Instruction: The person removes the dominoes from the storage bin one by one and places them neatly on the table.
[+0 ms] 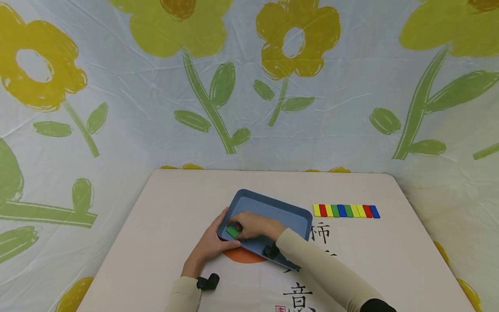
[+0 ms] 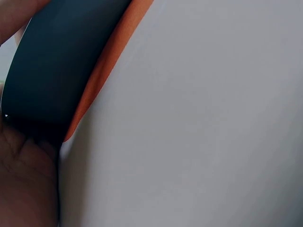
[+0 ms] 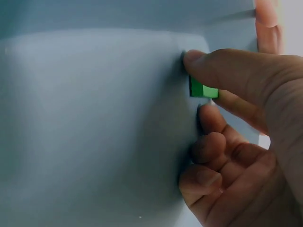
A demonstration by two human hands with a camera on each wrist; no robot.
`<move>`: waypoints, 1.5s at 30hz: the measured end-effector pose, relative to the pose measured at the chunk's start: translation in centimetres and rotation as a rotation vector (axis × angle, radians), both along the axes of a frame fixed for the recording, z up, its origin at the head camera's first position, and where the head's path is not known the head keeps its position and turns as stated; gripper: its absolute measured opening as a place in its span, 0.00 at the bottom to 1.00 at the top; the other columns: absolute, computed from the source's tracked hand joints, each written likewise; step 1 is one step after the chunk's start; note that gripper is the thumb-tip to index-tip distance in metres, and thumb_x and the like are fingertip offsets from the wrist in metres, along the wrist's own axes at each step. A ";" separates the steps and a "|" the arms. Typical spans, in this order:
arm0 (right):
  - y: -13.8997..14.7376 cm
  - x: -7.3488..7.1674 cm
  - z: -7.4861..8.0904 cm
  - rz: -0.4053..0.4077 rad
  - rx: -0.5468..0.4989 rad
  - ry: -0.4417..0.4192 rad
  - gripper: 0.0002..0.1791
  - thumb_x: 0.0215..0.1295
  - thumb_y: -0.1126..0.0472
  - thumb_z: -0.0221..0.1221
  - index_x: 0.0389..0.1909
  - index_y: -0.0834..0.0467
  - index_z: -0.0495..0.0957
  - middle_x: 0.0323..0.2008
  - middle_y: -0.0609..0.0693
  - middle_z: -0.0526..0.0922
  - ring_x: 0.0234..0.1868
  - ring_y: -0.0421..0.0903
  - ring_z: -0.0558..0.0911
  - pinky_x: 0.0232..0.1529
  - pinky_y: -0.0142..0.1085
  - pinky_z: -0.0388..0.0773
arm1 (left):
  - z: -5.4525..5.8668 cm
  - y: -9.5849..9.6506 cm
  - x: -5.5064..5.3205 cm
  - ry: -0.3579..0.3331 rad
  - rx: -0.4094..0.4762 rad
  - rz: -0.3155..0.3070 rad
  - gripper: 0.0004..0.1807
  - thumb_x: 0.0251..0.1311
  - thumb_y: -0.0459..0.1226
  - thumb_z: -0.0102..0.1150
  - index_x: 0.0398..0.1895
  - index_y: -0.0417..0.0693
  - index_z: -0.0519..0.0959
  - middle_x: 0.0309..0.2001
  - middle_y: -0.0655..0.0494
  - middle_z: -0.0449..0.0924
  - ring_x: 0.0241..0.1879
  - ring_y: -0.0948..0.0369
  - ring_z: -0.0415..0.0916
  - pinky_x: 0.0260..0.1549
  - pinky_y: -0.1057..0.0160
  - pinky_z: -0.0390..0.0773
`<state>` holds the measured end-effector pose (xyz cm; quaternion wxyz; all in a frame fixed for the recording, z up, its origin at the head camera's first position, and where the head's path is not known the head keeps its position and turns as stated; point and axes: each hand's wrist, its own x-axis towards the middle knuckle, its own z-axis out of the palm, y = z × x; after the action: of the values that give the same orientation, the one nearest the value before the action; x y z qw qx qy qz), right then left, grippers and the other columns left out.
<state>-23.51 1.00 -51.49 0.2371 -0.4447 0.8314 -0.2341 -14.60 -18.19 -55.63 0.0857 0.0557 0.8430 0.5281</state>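
A blue tray sits at an angle near the middle of the table. The left hand grips its left corner, thumb along the front rim and fingers at the left side; the left wrist view shows the palm against the tray's dark outer wall. Inside the tray, at its left end, the right hand pinches a small green domino. In the right wrist view the thumb covers part of this green domino, while the other fingers curl near the tray floor.
To the right of the tray, a row of several yellow, red, green and blue dominoes lies side by side on the table. A cloth with black characters and an orange shape extends under the tray.
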 end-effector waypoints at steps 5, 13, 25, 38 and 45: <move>0.7 0.1 0.3 -0.031 -0.023 -0.024 0.29 0.62 0.62 0.70 0.65 0.58 0.77 0.50 0.49 0.84 0.44 0.38 0.79 0.46 0.29 0.78 | 0.0 0.1 0.0 0.000 -0.005 0.003 0.62 0.49 0.53 0.81 0.84 0.70 0.49 0.83 0.60 0.49 0.82 0.49 0.47 0.76 0.35 0.54; 3.1 -0.3 0.8 -0.101 -0.124 -0.109 0.29 0.62 0.65 0.68 0.65 0.58 0.77 0.51 0.52 0.83 0.43 0.41 0.79 0.45 0.32 0.79 | 0.0 0.0 0.0 -0.013 -0.014 0.016 0.64 0.47 0.52 0.82 0.83 0.73 0.48 0.83 0.63 0.49 0.81 0.51 0.49 0.76 0.37 0.56; 7.5 -0.8 2.3 -0.223 -0.188 -0.070 0.28 0.65 0.64 0.68 0.67 0.57 0.76 0.48 0.49 0.82 0.43 0.42 0.82 0.45 0.37 0.82 | 0.0 0.1 -0.1 -0.022 -0.015 0.021 0.64 0.47 0.54 0.81 0.83 0.72 0.48 0.83 0.60 0.50 0.81 0.48 0.51 0.75 0.35 0.56; 13.6 -1.1 2.7 -0.345 -0.254 0.007 0.28 0.62 0.66 0.69 0.64 0.61 0.77 0.45 0.50 0.81 0.40 0.42 0.80 0.43 0.34 0.81 | 0.0 0.0 -0.1 -0.018 -0.057 0.015 0.64 0.46 0.56 0.81 0.83 0.74 0.48 0.83 0.60 0.49 0.82 0.49 0.49 0.75 0.35 0.56; 16.8 -0.7 2.3 -0.410 -0.243 0.029 0.28 0.62 0.66 0.69 0.64 0.60 0.78 0.45 0.51 0.81 0.40 0.44 0.80 0.39 0.35 0.81 | 0.1 -0.1 -0.1 -0.016 -0.062 0.017 0.64 0.46 0.56 0.81 0.83 0.75 0.48 0.83 0.60 0.49 0.82 0.49 0.49 0.75 0.34 0.56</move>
<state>-24.25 17.80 -49.18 0.1174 -0.2953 0.8734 -0.3690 -14.69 -18.26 -55.50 0.0895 0.0418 0.8587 0.5029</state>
